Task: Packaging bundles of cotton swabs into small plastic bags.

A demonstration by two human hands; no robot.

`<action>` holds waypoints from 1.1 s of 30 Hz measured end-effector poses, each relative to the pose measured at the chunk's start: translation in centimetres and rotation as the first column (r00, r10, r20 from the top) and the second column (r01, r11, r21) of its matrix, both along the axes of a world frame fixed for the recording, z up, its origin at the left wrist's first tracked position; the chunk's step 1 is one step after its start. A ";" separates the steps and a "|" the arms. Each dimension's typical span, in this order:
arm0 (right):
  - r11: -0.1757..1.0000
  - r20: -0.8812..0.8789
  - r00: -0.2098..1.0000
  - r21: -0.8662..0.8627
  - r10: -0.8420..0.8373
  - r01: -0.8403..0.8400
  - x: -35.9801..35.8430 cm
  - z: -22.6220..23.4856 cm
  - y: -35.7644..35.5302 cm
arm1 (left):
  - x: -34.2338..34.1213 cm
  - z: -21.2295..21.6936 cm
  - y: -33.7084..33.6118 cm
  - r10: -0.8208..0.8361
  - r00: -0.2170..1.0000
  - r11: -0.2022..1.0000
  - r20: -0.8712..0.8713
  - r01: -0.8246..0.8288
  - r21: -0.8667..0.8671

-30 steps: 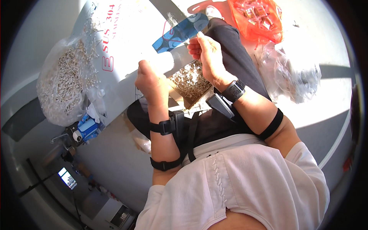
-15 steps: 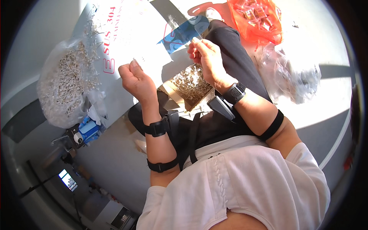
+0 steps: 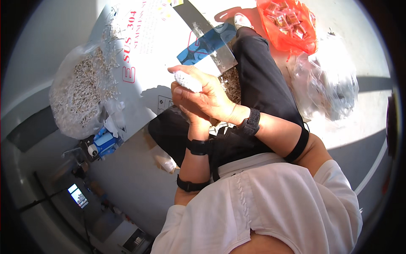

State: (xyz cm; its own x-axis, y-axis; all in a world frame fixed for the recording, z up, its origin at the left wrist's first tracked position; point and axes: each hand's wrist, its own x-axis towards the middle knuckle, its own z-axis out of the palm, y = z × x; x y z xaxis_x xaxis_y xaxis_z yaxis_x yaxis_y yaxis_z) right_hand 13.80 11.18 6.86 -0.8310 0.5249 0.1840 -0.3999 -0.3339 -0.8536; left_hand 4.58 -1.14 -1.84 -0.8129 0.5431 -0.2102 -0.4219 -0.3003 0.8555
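Observation:
My left hand (image 3: 190,108) and my right hand (image 3: 215,94) are pressed together over my lap. Both are closed round a tight bundle of cotton swabs (image 3: 188,81), whose packed white tips poke out between thumbs and fingers. The sticks of the bundle are hidden in my palms. Behind my right wrist, more loose swabs (image 3: 230,84) show in part between my legs; the hands and a panel edge cover the rest. At the left, a large clear plastic bag (image 3: 78,91) holds a heap of swabs, with several spilling over its right side.
A white board with red print (image 3: 148,46) lies in front of me, a shiny blue-grey strip (image 3: 207,44) across it. To the right are a red bag of small packets (image 3: 292,25) and a clear plastic bag (image 3: 327,84). A blue and white item (image 3: 103,143) sits lower left.
My hands were apart with fingers pinched; they have come together and now clasp the swab bundle. The box of swabs in my lap, open to view before, is now mostly covered.

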 end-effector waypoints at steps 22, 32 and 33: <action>0.995 -0.060 0.998 -0.099 0.000 -0.006 -0.1 -1.5 0.4 | 2.4 3.1 2.0 -0.159 0.964 0.967 0.214 0.109 0.228; 0.979 0.046 0.987 0.146 -0.151 0.143 0.1 -1.2 0.6 | 3.7 3.6 2.8 0.017 0.988 0.988 0.153 -0.039 0.146; 0.979 0.049 0.987 0.145 -0.150 0.142 0.0 -1.4 0.6 | 3.7 3.5 2.9 0.032 0.989 0.989 0.146 -0.053 0.138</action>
